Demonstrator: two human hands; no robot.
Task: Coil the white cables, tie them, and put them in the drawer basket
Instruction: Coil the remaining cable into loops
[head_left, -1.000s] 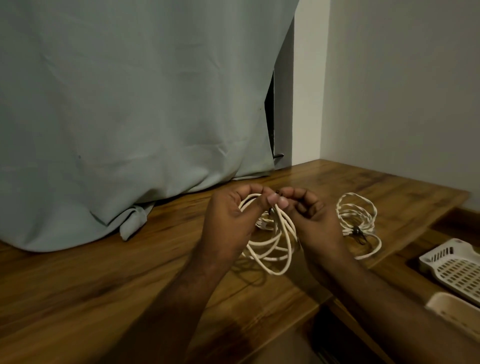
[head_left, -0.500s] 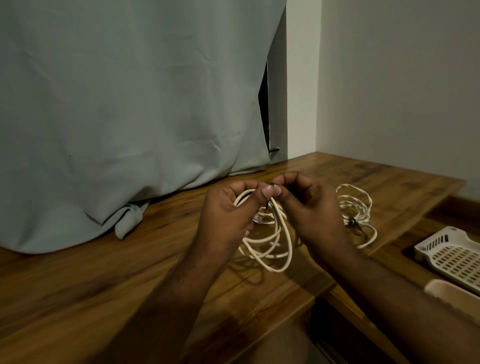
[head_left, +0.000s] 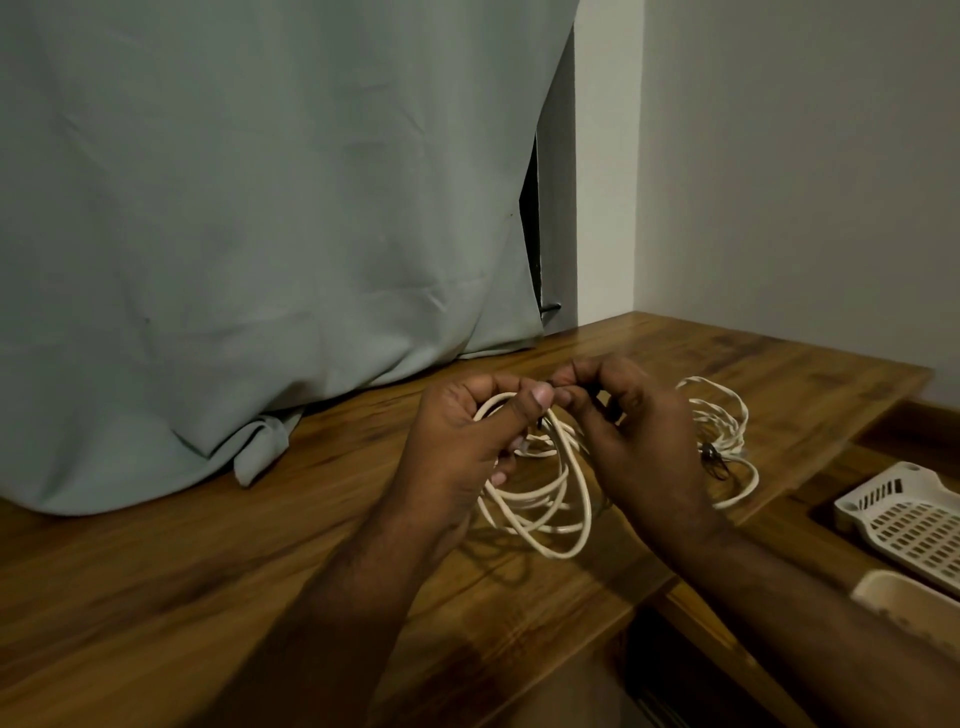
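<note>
1. The coil (head_left: 540, 499) has stayed hanging between both hands just above the tabletop (head_left: 208, 571); the fingertips have closed up slightly
2. Left hand (head_left: 467, 447) curls round its top loops, thumb pressing them
3. Right hand (head_left: 639, 441) pinches a dark tie there
4. A tied coil (head_left: 719, 426) lies beyond; basket (head_left: 904, 514) right

I see both forearms reaching forward, hands raised close together, fingertips nearly meeting; my left hand (head_left: 462, 441) has its fingers curled, thumb pressed forward, and my right hand (head_left: 639, 441) pinches with bent fingers
</note>
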